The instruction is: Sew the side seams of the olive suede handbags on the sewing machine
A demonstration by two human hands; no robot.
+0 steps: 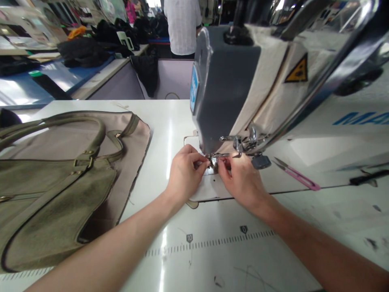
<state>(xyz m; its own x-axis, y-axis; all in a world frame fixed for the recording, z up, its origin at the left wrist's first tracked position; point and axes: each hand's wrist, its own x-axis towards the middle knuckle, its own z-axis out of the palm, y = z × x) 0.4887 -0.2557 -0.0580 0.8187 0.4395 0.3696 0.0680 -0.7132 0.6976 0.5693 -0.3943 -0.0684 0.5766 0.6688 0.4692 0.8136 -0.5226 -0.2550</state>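
Observation:
A grey and cream sewing machine (243, 81) stands on the white table (212, 251). Both my hands are at its needle and presser foot (213, 160). My left hand (185, 172) is curled, its thumb and fingers pinched just left of the needle. My right hand (241, 176) is pinched too, fingertips touching the needle area from the right. What the fingers hold is too small to make out, possibly thread. The metal needle plate (209, 186) lies under both hands.
An olive-green bag with handles (54, 190) lies on beige fabric at the left of the table. Pink thread snips (299, 175) rest right of the machine. A printed ruler (212, 243) runs along the table front. A person in a white shirt (182, 24) stands behind.

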